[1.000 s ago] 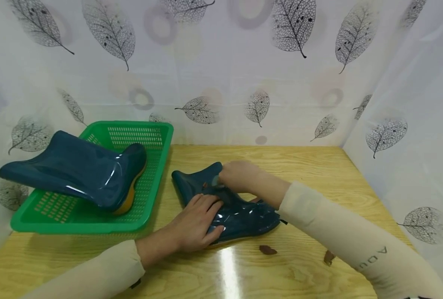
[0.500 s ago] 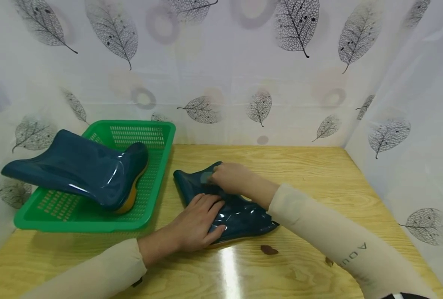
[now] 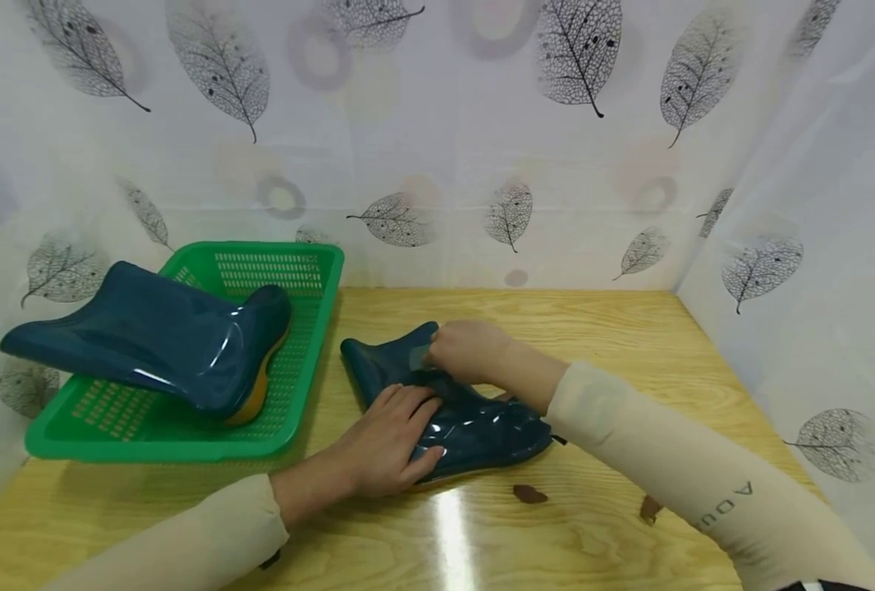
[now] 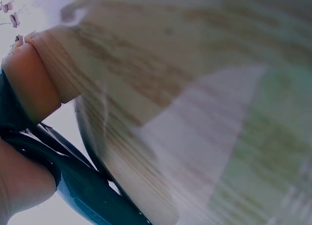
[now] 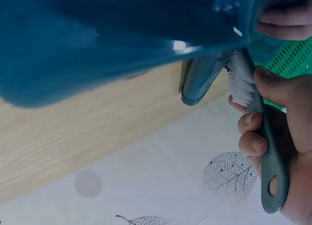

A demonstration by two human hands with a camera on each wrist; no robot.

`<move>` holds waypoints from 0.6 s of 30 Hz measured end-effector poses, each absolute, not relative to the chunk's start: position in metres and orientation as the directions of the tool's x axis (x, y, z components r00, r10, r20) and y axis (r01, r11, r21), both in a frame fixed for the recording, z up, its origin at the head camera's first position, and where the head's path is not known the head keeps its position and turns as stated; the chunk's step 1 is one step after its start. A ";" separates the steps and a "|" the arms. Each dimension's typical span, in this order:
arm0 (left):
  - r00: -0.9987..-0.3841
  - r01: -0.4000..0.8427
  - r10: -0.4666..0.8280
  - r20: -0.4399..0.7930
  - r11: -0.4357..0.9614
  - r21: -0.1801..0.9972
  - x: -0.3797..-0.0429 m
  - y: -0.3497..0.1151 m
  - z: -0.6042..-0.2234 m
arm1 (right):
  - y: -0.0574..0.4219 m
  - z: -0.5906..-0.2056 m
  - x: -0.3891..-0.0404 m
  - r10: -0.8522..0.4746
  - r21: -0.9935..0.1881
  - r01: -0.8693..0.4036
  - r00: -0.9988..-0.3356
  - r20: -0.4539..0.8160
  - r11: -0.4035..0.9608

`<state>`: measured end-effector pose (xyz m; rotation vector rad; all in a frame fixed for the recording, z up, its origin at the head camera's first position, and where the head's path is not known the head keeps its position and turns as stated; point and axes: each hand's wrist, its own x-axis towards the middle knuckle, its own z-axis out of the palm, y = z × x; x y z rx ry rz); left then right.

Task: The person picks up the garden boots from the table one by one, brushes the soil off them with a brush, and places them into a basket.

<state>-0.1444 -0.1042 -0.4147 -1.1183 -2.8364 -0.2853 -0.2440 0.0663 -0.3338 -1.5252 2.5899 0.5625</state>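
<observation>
A glossy dark teal rubber boot (image 3: 474, 431) lies on its side on the wooden table. My left hand (image 3: 389, 443) rests on it near the ankle, fingers stretched across and thumb spread along the near side. In the left wrist view only a finger and the thumb (image 4: 27, 181) show against the boot. My right hand (image 3: 474, 353) is over the boot's shaft and grips a grey-green scrub brush (image 5: 273, 161) by its handle. White bristles (image 5: 240, 81) face the boot in the right wrist view; from the head, the hand hides most of the brush.
A green plastic basket (image 3: 312, 386) stands at the left with a second teal boot (image 3: 164, 328) lying in it, shaft over the rim. Brown leaf-like scraps (image 3: 529, 493) lie on the table (image 3: 593, 320). A leaf-patterned white curtain (image 3: 437, 148) encloses the back and sides.
The right hand moved the brush left along the boot shaft, then back to the right. A small brown scrap seen on the shaft earlier no longer shows. The left hand stays put.
</observation>
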 end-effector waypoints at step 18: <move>-0.751 0.659 0.654 0.093 0.734 0.161 -0.144 -0.104 -0.417 | 0.099 -0.308 -0.247 -0.763 0.141 -0.830 -0.554 -0.333 0.540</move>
